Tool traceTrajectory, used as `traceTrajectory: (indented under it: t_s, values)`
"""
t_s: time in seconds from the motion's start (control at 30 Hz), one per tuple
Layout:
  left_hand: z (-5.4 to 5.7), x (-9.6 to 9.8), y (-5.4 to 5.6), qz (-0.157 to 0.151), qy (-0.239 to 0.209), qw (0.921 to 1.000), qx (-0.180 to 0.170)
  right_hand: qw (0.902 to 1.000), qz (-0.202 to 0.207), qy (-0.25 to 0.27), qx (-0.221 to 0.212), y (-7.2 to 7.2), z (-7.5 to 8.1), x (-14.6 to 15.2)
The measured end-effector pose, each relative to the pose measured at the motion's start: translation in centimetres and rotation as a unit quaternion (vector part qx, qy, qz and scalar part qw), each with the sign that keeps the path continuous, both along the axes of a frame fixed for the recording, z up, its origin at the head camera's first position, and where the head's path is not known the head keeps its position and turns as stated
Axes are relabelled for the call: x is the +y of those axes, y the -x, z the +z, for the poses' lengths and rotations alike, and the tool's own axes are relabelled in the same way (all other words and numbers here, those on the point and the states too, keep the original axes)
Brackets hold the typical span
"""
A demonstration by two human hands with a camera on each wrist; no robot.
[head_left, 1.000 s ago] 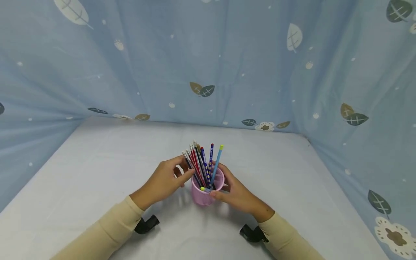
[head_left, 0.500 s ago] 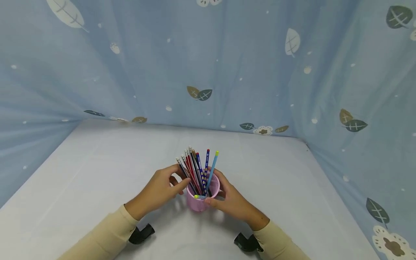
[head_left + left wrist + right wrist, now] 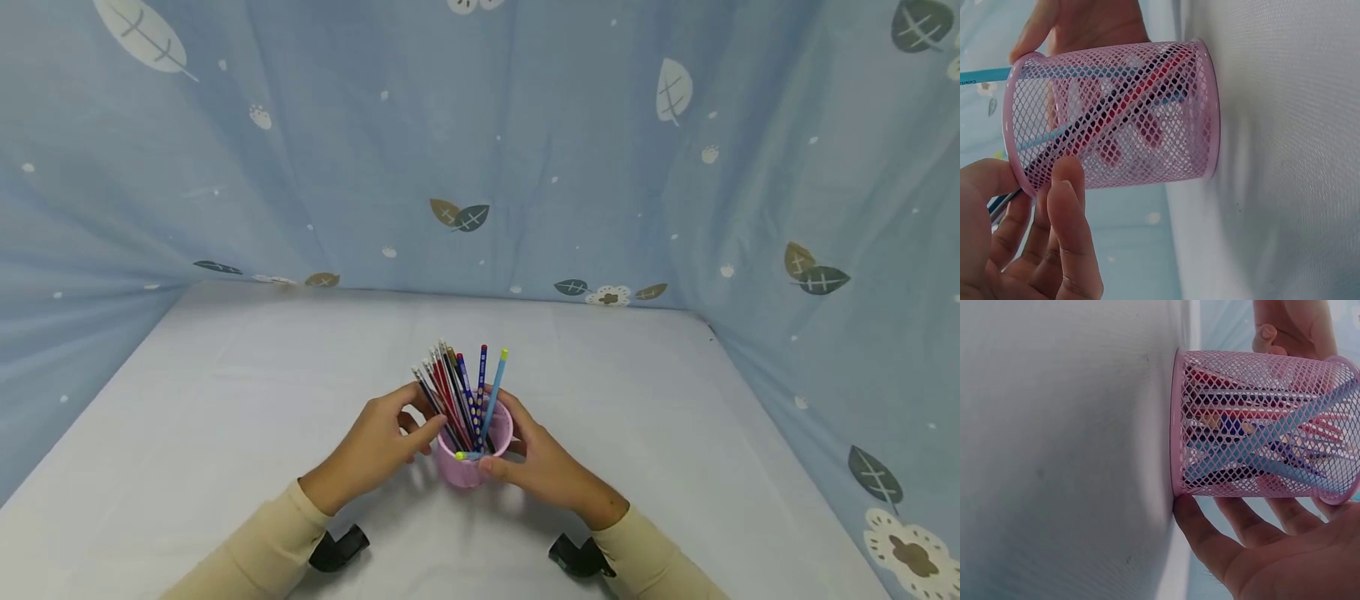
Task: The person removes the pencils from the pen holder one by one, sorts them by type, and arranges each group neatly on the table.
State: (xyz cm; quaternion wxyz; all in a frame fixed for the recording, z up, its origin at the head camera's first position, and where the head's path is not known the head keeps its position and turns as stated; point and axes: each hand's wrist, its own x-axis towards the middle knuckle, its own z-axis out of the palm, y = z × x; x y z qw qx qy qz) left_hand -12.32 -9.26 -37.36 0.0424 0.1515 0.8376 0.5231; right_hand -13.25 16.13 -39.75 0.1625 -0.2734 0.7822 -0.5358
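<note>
A pink mesh pencil cup [image 3: 459, 475] stands upright on the white surface between both hands. Several pencils lean in it: dark and red ones with white erasers, blue ones with red tips, and a light blue pencil [image 3: 496, 392] with a yellow end. A short yellow-ended piece shows low at the near rim. My left hand [image 3: 381, 442] holds the cup's left side near the rim [image 3: 1009, 125], thumb and index finger close beside the leaning pencils. My right hand [image 3: 546, 462] grips the right side, thumb at the near rim, fingers along the mesh wall [image 3: 1254, 425].
A white cloth [image 3: 285, 367] covers the tabletop around the cup. Blue leaf-print fabric [image 3: 360, 150] hangs behind and at both sides. Black wrist mounts [image 3: 339, 548] stick out beneath the sleeves.
Both hands keep their places on the cup, and the pencils keep their arrangement. The head view shifts slightly, so the whole scene sits a little lower than one second ago.
</note>
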Motion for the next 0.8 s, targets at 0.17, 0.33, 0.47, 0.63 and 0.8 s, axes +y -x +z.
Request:
traceTrajectory:
  t_s: [0.17,0.33,0.47,0.63,0.8]
  values:
    - [0.6,0.1,-0.3,0.013,0.016,0.9995,0.026,1.0,0.003,0.003,0.001,0.0,0.1,0.0]
    - [1.1,0.1,-0.6,0.021,0.044,0.9957,0.079,1.0,0.005,0.004,0.0,-0.3,0.4,-0.1]
    - [1.5,0.1,-0.6,0.027,0.05,0.993,0.104,1.0,-0.007,-0.002,0.003,-0.5,0.7,-0.2]
    - [2.1,-0.1,-0.5,0.036,0.038,0.9944,0.092,0.9999,-0.013,-0.006,0.002,-0.4,0.8,-0.2]
    - [2.4,-0.4,-0.7,0.039,0.007,0.9961,0.079,1.0,-0.006,-0.004,-0.001,-0.3,0.5,-0.2]
